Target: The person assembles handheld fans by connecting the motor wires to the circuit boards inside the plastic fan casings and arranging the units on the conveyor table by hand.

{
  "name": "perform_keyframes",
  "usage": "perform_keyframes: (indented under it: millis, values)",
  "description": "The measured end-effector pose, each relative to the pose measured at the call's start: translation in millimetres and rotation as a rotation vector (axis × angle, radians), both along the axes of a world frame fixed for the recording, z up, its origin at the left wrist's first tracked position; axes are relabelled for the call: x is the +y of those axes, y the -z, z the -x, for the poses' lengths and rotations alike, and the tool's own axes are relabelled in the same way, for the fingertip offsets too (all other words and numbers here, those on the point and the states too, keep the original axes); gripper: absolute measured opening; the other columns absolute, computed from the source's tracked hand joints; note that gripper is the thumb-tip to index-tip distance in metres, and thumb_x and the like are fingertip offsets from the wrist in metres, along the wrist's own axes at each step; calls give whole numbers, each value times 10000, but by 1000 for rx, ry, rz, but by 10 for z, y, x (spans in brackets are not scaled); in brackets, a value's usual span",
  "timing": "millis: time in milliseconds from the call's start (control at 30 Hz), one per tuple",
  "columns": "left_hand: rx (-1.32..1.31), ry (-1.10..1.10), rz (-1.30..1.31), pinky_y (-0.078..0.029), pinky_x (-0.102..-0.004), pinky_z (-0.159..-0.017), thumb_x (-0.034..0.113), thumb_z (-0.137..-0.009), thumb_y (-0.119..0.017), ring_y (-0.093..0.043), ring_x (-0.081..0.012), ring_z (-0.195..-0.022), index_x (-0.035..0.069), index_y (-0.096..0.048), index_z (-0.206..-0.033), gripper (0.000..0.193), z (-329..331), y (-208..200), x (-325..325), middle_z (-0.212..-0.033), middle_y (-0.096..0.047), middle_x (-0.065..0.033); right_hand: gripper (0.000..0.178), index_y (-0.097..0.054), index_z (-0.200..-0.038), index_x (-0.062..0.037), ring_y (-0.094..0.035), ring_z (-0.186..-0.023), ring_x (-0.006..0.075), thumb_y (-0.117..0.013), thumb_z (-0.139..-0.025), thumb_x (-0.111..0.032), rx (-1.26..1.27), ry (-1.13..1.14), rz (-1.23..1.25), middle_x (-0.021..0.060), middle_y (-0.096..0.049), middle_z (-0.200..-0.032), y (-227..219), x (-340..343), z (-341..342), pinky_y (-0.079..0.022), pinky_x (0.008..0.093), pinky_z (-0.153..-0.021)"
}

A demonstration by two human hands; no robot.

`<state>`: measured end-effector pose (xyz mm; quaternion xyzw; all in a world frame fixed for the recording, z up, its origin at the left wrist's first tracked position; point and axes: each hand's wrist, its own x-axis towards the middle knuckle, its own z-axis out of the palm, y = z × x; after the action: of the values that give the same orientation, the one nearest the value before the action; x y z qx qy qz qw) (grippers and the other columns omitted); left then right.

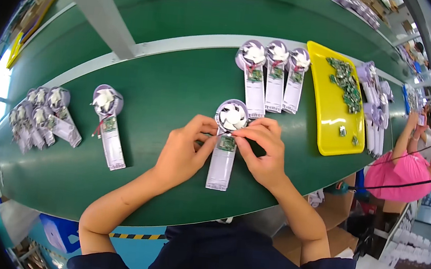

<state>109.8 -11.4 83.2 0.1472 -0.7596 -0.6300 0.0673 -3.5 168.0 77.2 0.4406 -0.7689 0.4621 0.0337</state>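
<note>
A lavender handheld fan housing lies before me on the green table, its inside facing up. White blades fill its round head, and a small green circuit board sits in the upper handle. My left hand is closed, with thumb and fingertips gripping the housing's left edge at the neck. From the other side my right hand pinches at the neck, just below the blades. What its fingertips hold is too small and covered to make out.
Three similar open fans lie just beyond my right hand, beside a yellow tray with loose circuit boards. One open fan lies to the left, several more farther left. People work at the far right. A grey post rises behind.
</note>
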Motion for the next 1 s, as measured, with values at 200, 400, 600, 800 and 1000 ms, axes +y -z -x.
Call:
perform_keyframes:
  millis: [200, 400, 600, 800, 1000]
  values:
    - [-72, 5, -216, -592, -303, -708, 20, -995, -629, -753, -194, -865, -22, -573, -1167, 186, 103, -18, 30, -1079, -736, -168, 207, -775, -1000, -109, -578, -949, 226, -776, -815, -15, -16, 48, -67, 1, -731, -950, -9, 109, -75, -433, 352, -893]
    - [-141, 45, -472, -600, -309, -846, 38, -998, -645, -728, -169, -954, -30, -548, -1213, 246, -15, 69, 98, -1158, -686, -135, 230, -771, -990, -132, -588, -904, 211, -778, -791, -16, -11, 54, -97, -16, -711, -929, -102, 95, -115, -419, 346, -790]
    - [-6, 55, -342, -614, -341, -851, -34, -902, -723, -729, -236, -992, -4, -550, -1277, 415, -52, 18, 194, -1197, -654, -143, 216, -762, -950, -85, -611, -759, 201, -824, -757, -8, 23, 21, -164, 15, -700, -903, -105, 86, -117, -432, 327, -678]
    - [-30, 101, -334, -600, -311, -853, -80, -905, -679, -712, -186, -1003, -9, -586, -1265, 378, -68, 55, 115, -1216, -657, -105, 213, -748, -917, -59, -624, -726, 209, -817, -731, 19, 71, -3, -237, 58, -677, -883, -222, 82, -56, -497, 307, -604]
    - [39, 99, -249, -614, -329, -830, -79, -880, -692, -717, -212, -970, 5, -605, -1247, 386, -65, 112, 137, -1190, -651, -123, 237, -722, -860, -65, -591, -626, 167, -818, -659, 16, 255, -42, -397, 25, -602, -841, -401, 13, -3, -441, 275, -499]
